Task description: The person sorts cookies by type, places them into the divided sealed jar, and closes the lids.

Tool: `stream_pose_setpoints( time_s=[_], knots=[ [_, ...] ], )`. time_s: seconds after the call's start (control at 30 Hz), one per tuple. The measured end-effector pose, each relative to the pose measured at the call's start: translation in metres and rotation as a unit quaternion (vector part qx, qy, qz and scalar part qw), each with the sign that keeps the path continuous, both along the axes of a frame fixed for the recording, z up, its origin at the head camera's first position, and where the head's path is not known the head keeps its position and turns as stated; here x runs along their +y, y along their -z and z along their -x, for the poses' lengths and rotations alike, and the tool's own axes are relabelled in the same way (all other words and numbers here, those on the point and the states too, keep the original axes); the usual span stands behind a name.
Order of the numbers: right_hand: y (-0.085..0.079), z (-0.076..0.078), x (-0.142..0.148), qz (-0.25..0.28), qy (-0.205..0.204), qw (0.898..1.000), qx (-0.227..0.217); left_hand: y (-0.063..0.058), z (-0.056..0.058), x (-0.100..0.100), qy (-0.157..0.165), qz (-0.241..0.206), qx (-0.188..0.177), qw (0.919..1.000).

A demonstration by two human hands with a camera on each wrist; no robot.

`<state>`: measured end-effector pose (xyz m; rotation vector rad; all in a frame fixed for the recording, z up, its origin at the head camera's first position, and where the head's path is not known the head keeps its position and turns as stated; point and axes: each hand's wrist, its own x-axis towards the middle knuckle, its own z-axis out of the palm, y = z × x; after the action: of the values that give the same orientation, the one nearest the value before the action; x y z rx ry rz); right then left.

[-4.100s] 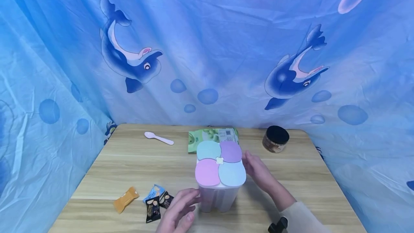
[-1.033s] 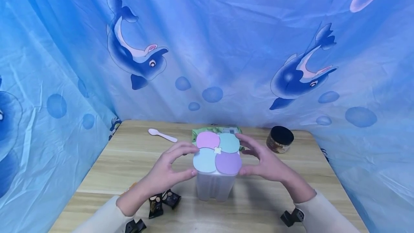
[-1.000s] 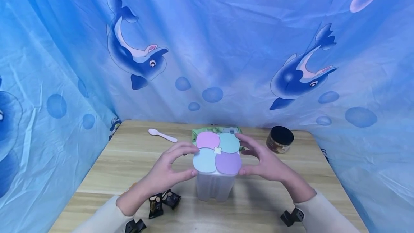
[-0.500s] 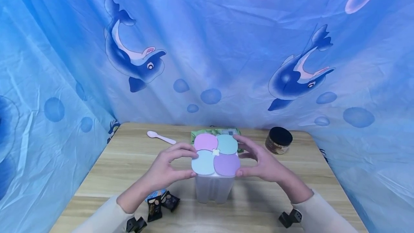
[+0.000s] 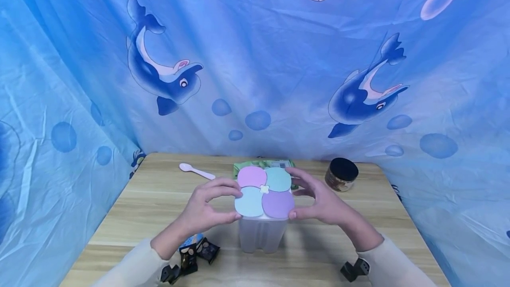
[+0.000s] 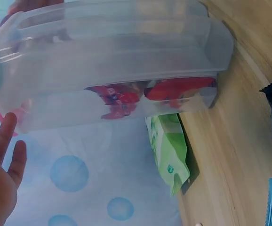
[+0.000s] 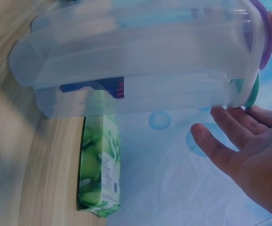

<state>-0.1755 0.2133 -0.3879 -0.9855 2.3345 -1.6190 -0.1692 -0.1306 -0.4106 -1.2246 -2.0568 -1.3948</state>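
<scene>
A tall translucent plastic storage container [image 5: 263, 236] stands upright at the middle of the table, under a lid of four pastel petals [image 5: 277, 204] with a small flower in its centre. My left hand [image 5: 207, 205] grips the lid's left side, thumb at the near corner and fingers farther back. On the opposite side, my right hand [image 5: 320, 198] holds the lid's edge the same way. Red wrapped pieces [image 6: 122, 96] show through the wall in the left wrist view. A dark blue piece [image 7: 96, 85] shows inside in the right wrist view.
Behind the container lies a green packet [image 5: 255, 163]. A white spoon [image 5: 197, 171] is at the back left, a black-lidded jar [image 5: 341, 175] at the back right. Small black wrapped snacks [image 5: 188, 259] and a blue one [image 5: 191, 240] lie near my left forearm. A blue curtain [image 5: 255, 56] hangs behind.
Since the earliest frame, the petal colours have turned a quarter clockwise, and both hands have come to the lid's sides. Over the last second the fingers have closed in slightly on the lid.
</scene>
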Motion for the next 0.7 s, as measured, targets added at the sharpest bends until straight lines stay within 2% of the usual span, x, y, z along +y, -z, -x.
stream_pose_setpoints(
  time_s=[0.1,0.2,0.3,0.4,0.57,0.7],
  knots=[
    [0.0,0.0,0.0,-0.005,0.002,1.0,0.008,0.001,0.001,0.001,0.006,-0.013,0.017,0.9997],
    [-0.001,0.0,-0.001,-0.014,0.006,1.0,0.014,0.001,0.001,0.002,-0.007,-0.026,0.026,0.9993],
    [-0.002,-0.001,-0.003,-0.025,0.011,0.999,0.018,-0.006,0.002,0.003,-0.028,-0.027,0.034,0.9987],
    [-0.003,-0.003,-0.005,-0.025,0.011,1.0,0.015,-0.016,0.005,0.004,-0.027,-0.024,0.038,0.9986],
    [-0.002,-0.004,-0.005,-0.018,0.002,1.0,0.008,-0.031,0.009,0.003,0.001,-0.02,-0.004,0.9998],
    [-0.002,-0.002,-0.005,-0.023,0.003,1.0,0.011,-0.041,0.011,0.003,-0.01,-0.005,-0.054,0.9985]
  ],
)
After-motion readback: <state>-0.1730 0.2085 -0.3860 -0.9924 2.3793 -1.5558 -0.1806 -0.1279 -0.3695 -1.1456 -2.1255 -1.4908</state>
